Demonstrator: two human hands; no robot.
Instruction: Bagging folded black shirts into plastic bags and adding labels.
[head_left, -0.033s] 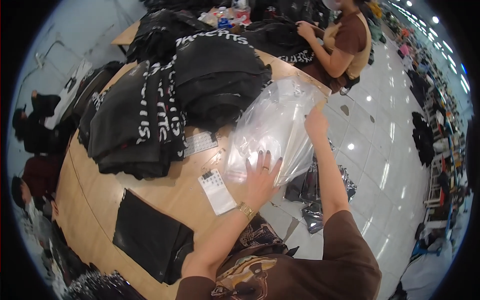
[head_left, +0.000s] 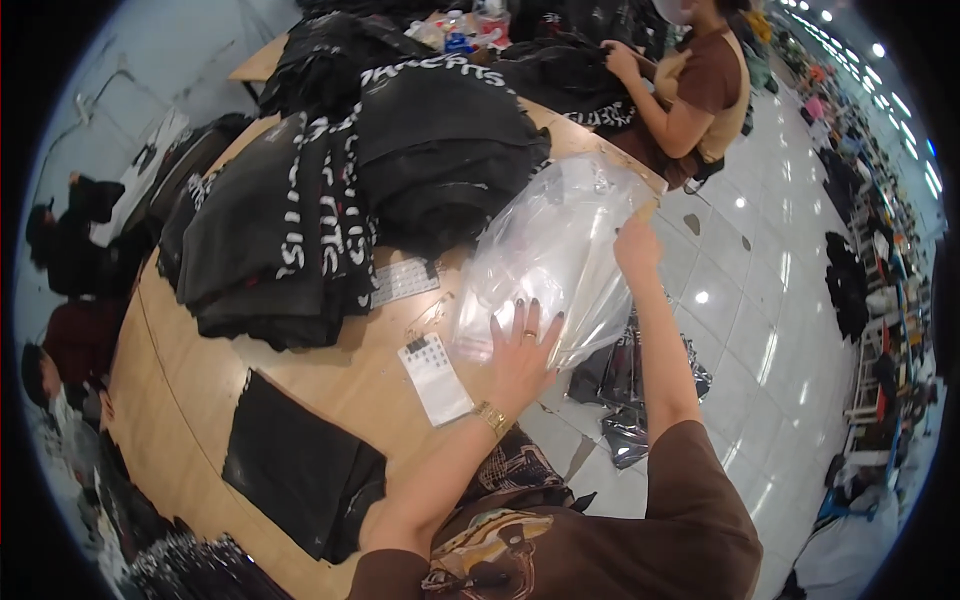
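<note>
A stack of clear plastic bags (head_left: 565, 225) lies at the table's right edge. My left hand (head_left: 523, 352), fingers spread, rests flat on the near end of the stack. At the right side of the stack my right hand (head_left: 637, 250) is closed on the edge of a bag; its fingertips are partly hidden. Left of my left hand lies a white sheet of small labels (head_left: 437, 385) with a black clip at its top. Another label sheet (head_left: 405, 281) lies farther off. A folded black garment (head_left: 295, 465) is on the near left of the table.
Tall piles of black printed garments (head_left: 435, 150) cover the far part of the wooden table (head_left: 180, 400). Bagged black garments (head_left: 635, 375) lie low on the right, beside the tiled floor (head_left: 760, 330). A co-worker (head_left: 700, 95) handles black cloth at the far right corner.
The whole view has shifted slightly. Both hands keep their places on the bags.
</note>
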